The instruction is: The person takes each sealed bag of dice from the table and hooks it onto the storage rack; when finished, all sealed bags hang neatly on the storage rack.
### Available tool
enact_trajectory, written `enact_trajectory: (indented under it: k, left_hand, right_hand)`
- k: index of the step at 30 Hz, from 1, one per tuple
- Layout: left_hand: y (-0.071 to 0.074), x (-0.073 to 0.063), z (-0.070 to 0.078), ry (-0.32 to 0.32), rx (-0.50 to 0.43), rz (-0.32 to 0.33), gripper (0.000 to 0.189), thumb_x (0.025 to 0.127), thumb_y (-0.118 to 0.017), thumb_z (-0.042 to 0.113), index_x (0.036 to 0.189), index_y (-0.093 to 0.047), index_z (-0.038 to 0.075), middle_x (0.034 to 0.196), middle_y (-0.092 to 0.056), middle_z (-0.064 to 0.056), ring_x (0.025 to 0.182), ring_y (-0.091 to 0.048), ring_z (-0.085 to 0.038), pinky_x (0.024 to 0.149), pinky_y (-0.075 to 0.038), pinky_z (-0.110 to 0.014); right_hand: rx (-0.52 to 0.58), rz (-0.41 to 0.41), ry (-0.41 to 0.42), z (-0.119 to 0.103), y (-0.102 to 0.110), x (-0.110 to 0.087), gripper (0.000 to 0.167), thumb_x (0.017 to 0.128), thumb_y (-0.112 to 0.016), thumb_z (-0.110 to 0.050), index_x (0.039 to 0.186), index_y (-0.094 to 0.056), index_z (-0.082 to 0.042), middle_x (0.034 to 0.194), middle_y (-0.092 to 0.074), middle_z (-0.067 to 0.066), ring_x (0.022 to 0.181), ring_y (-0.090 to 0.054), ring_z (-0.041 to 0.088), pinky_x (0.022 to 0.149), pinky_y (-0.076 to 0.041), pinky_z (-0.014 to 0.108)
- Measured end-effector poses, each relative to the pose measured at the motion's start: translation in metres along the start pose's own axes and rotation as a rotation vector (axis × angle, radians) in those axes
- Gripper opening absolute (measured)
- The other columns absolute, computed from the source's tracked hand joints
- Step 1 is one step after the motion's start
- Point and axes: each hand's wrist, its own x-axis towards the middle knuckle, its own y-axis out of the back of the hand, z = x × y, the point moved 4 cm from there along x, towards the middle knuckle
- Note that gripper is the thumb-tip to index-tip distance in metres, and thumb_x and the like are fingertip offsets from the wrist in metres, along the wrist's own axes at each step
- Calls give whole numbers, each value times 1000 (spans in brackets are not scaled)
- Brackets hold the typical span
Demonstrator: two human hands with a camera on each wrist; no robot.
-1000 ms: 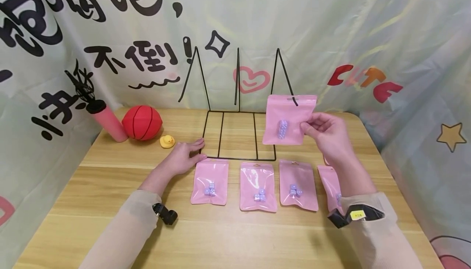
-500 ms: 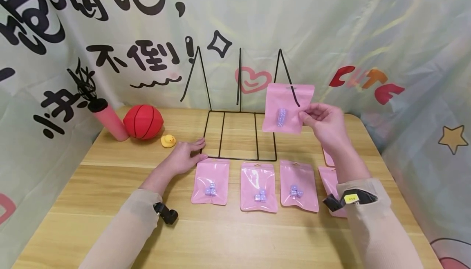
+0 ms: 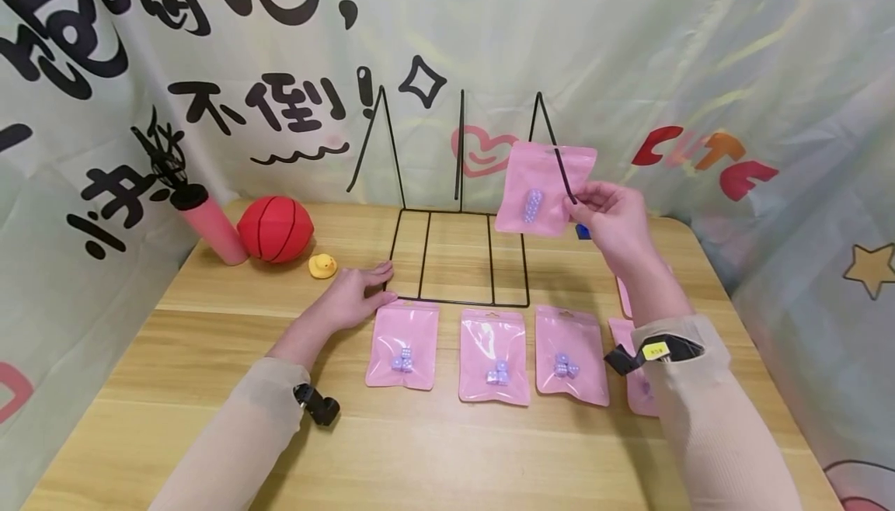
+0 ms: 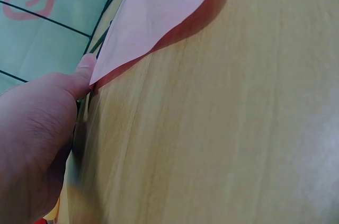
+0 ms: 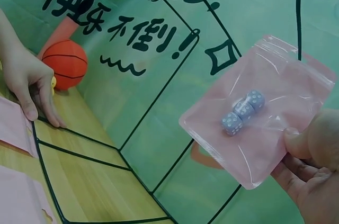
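Note:
My right hand (image 3: 615,220) pinches the side edge of a pink zip bag (image 3: 516,185) with several lilac dice (image 5: 242,113) inside. The bag is raised at the right hook (image 3: 559,155) of a black wire rack (image 3: 454,303). In the head view this hook runs across the bag's front; in the right wrist view it meets the bag near its top edge. My left hand (image 3: 353,293) rests on the left front corner of the rack's base, fingers fairly straight. The left wrist view shows its thumb (image 4: 85,73) beside another pink bag (image 4: 164,20).
Pink dice bags lie in front of the rack: left (image 3: 402,340), middle (image 3: 492,344), right (image 3: 569,340). More lie partly under my right arm. A yellow duck (image 3: 322,266), red ball (image 3: 275,229) and pink vase (image 3: 215,227) stand left. A blue object (image 3: 583,231) shows behind my right hand.
My right hand has lifted the pink bag upward and slightly back along the right hook. The blue object behind it has come into view. My left hand stays at the rack's corner.

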Motion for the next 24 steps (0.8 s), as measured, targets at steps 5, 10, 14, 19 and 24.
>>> enact_trajectory:
  k: [5, 10, 14, 19, 24]
  left_hand:
    - [1, -1, 0, -5, 1, 8, 55, 102, -75, 28, 147, -59, 2, 157, -49, -11, 147, -43, -31, 121, -35, -48]
    - [0, -1, -1, -8, -2, 13, 54, 102, -75, 29, 146, -60, 2, 157, -49, -11, 147, -44, -30, 121, -35, -47]
    - [-1, 0, -1, -10, 1, 14, 54, 102, -75, 28, 146, -60, 2, 157, -49, -11, 147, -44, -30, 121, -35, -47]
    - [-1, 0, -1, -2, -1, 16, 53, 102, -75, 28, 146, -60, 2, 157, -49, -10, 147, -44, -30, 122, -34, -48]
    - [-2, 1, -2, 5, -2, 11, 54, 102, -75, 28, 147, -60, 2, 158, -48, -10, 148, -43, -30, 122, -33, -49]
  right_hand:
    - [46, 29, -10, 1, -5, 9, 13, 99, -72, 1, 109, -68, 8, 89, -75, -2, 83, -72, 10, 80, -61, 21]
    - [129, 51, -26, 1, -7, 15, 10, 98, -71, 6, 108, -68, 6, 90, -74, 1, 86, -72, 11, 83, -60, 20]
    - [130, 57, -24, 1, -6, 17, 10, 98, -70, 6, 108, -69, 6, 90, -74, 1, 87, -72, 11, 82, -60, 20]
    - [115, 62, -14, 1, -4, 16, 10, 98, -71, 5, 108, -70, 5, 90, -74, 1, 87, -72, 11, 82, -60, 20]
    - [-33, 58, 5, 7, 7, 10, 14, 101, -71, -2, 113, -71, 5, 95, -75, -5, 92, -70, 9, 84, -59, 18]
